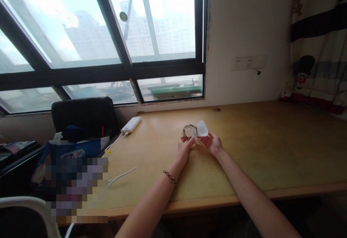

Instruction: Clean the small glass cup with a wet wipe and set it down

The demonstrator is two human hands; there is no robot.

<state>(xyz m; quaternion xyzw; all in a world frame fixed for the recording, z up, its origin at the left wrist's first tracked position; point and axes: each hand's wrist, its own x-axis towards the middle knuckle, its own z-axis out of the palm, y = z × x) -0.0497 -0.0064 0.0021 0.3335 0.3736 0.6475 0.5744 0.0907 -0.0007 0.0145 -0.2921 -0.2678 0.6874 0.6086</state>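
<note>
Over the middle of the wooden desk (pixel 255 151), my left hand (pixel 185 147) has its fingers closed on a small clear glass (pixel 187 132) with a faceted, brownish rim. The rim is tilted toward me, showing the round opening. Close beside it on the right, my right hand (pixel 214 143) pinches a thin white cloth or tissue (pixel 202 128). A corner of the white piece sticks up above the fingers, and its lower part touches or lies very near the glass. The fingers partly hide the glass's lower side.
A white power bank (pixel 131 124) with a white cable (pixel 121 177) lies at the desk's left edge. Left of the desk are a black chair (pixel 84 115) and a blue bag (pixel 73 154). Behind are the window and a wall socket (pixel 248 63); a curtain (pixel 317 50) hangs right.
</note>
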